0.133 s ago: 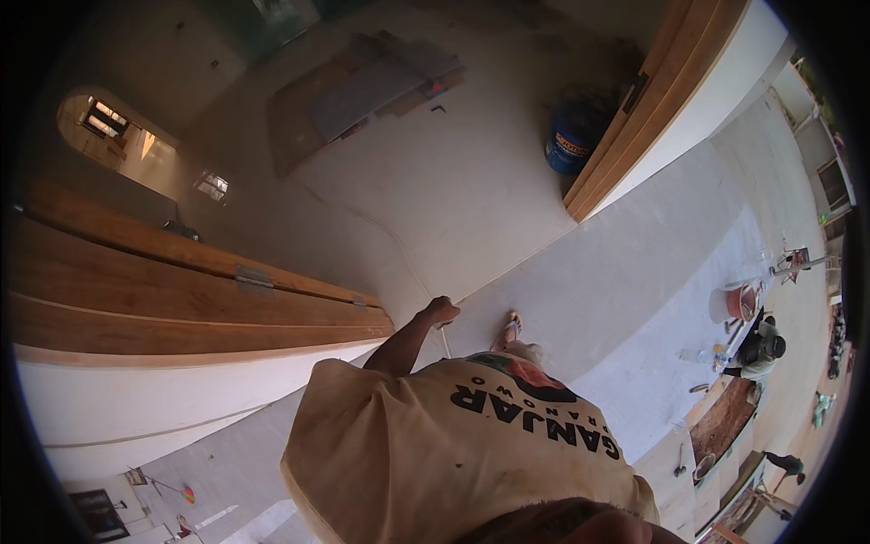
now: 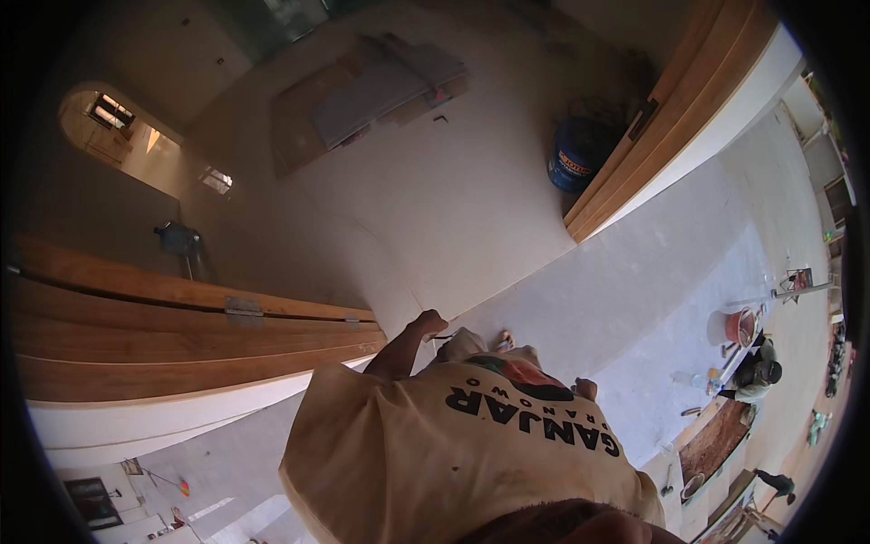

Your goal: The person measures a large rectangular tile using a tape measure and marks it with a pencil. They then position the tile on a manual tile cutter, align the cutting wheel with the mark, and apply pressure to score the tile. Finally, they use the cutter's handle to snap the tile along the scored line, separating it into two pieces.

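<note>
My left hand (image 2: 428,325) is in front of me at the doorway, held low with its fingers curled closed. A small dark sliver shows at its underside, but I cannot make out what it is. Close to that hand is the end of the wooden door frame (image 2: 299,331) on the left. My right hand (image 2: 586,388) only peeks out past the right side of my beige printed shirt (image 2: 489,453); its fingers are too hidden to read. One sandalled foot (image 2: 505,341) shows beyond the shirt on the pale floor (image 2: 517,290).
Inside the dim room, flat boards (image 2: 385,95) lie on the floor. A blue bucket (image 2: 573,163) stands by the right door frame (image 2: 625,136); a blue object (image 2: 177,238) is behind the left one. Outside right, a person (image 2: 759,372) crouches near a reddish bucket (image 2: 739,326) and a soil-filled opening (image 2: 716,440).
The doorway has shifted slightly downward in view. My left hand is a little lower and further left. My right hand has come into sight, and the blue object shows more behind the left frame.
</note>
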`<state>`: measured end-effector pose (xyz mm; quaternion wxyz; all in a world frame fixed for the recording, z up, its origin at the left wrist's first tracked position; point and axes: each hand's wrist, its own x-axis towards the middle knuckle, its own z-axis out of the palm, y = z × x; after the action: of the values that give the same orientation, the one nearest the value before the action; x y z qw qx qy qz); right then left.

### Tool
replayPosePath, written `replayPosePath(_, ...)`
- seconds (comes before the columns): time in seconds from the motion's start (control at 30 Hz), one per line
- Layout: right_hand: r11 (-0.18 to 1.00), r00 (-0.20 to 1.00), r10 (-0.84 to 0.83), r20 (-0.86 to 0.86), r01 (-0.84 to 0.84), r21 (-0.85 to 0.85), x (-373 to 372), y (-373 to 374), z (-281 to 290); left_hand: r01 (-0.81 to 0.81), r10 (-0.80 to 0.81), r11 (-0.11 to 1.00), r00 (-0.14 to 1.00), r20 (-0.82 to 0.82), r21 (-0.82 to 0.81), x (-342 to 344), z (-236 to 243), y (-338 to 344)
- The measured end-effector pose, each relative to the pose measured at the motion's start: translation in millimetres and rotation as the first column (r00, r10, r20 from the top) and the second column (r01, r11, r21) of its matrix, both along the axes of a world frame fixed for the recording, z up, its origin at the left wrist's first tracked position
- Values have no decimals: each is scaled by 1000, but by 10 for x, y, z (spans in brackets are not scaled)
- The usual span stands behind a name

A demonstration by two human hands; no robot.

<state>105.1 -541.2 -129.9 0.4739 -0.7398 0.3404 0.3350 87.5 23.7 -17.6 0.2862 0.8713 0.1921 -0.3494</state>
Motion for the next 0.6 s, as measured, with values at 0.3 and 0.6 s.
replayPosePath(0.3, 855, 841, 499, 208, -440, -274, 3805, 1156, 978, -135, 137, 990, 990, -38, 51, 532, -564, 514)
replayPosePath(0.6, 892, 826, 451, 337, -426, -150, 5423, 2441, 1125, -461, 437, 885, 870, -230, -61, 2799, 235, 1265)
